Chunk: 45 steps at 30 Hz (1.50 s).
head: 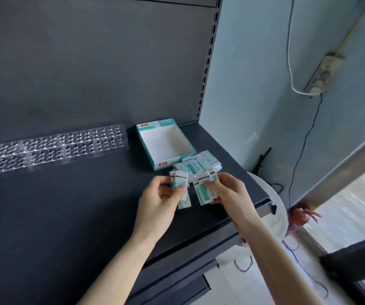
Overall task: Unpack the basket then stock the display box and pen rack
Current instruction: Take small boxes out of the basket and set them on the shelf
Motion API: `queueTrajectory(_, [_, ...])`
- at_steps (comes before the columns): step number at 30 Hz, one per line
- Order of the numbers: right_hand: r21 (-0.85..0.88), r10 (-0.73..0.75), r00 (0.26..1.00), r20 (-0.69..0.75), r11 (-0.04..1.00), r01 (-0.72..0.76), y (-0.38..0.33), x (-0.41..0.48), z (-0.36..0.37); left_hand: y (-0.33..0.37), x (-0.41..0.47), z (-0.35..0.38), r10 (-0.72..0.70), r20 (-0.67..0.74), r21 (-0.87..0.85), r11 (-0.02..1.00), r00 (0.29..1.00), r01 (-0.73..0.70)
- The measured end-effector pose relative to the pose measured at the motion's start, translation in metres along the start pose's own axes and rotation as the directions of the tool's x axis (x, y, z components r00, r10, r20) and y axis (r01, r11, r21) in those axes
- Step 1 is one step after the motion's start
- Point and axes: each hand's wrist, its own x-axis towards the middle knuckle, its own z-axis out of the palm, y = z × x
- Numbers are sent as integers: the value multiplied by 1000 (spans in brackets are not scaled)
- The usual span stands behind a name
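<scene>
Two hands: a person's left hand [157,199] and right hand [227,190] are reaching over the front of a dark shelf [67,205], close together but not touching.
Left hand: its fingers and thumb are curling round a small left stack [180,183] of white-and-teal eraser packs, holding them just above the shelf.
Right hand: its thumb and fingers are pinching a right stack [203,191] of the same packs, fanned slightly, just beside the other stack.
Loose pile [197,164]: more of these packs are lying jumbled on the shelf, between the hands and the display box.
Display box [168,163]: a shallow open carton with teal walls and a white inside is sitting near the shelf's right end, with nothing showing inside it.
Pen rack [51,148]: a long clear acrylic block full of round holes is lying along the back, left of the box and apart from it.
Wall at right: a power strip [322,73] is hanging there with a white cord.
</scene>
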Motion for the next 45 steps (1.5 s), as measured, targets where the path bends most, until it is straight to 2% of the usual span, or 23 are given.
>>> queueTrajectory(7, [-186, -43, 985, 166, 980, 74, 10, 20, -40, -3, -23, 47, 64, -219, 235, 972, 974, -11])
queueTrajectory(13, [-397, -111, 966, 234, 896, 200, 15, 24, -44, 3, -26, 61, 17, -259, 409, 908, 966, 94])
queueTrajectory(17, [-492, -158, 959, 237, 831, 258, 15, 24, -40, 4, -21, 62, 37, -263, 506, 856, 964, 105])
queueTrajectory(19, [-485, -155, 960, 232, 837, 253, 14, 22, -39, 4, -21, 63, 61, -275, 547, 831, 960, 104])
queueTrajectory(21, [-484, -160, 968, 196, 843, 237, 14, 21, -41, 3, -24, 66, 103, -282, 590, 803, 954, 88])
queueTrajectory(25, [-586, -209, 969, 132, 772, 246, 18, 23, -47, -1, -31, 74, 198, -299, 677, 734, 934, 60])
queueTrajectory(27, [-564, -220, 966, 135, 785, 258, 22, 22, -47, -3, -35, 76, 251, -298, 713, 700, 921, 40])
queueTrajectory(30, [-515, -257, 957, 133, 807, 288, 24, 20, -46, -7, -38, 80, 277, -300, 716, 697, 913, 24])
queueTrajectory(33, [-512, -295, 947, 124, 799, 316, 25, 18, -45, -10, -34, 83, 253, -309, 740, 669, 917, 64])
queueTrajectory(38, [-519, -307, 943, 126, 790, 326, 25, 21, -44, -14, -28, 85, 298, -331, 745, 665, 896, 54])
queueTrajectory(45, [-517, -348, 922, 173, 764, 385, 20, 23, -50, -13, -33, 79, 410, -325, 663, 741, 852, -103])
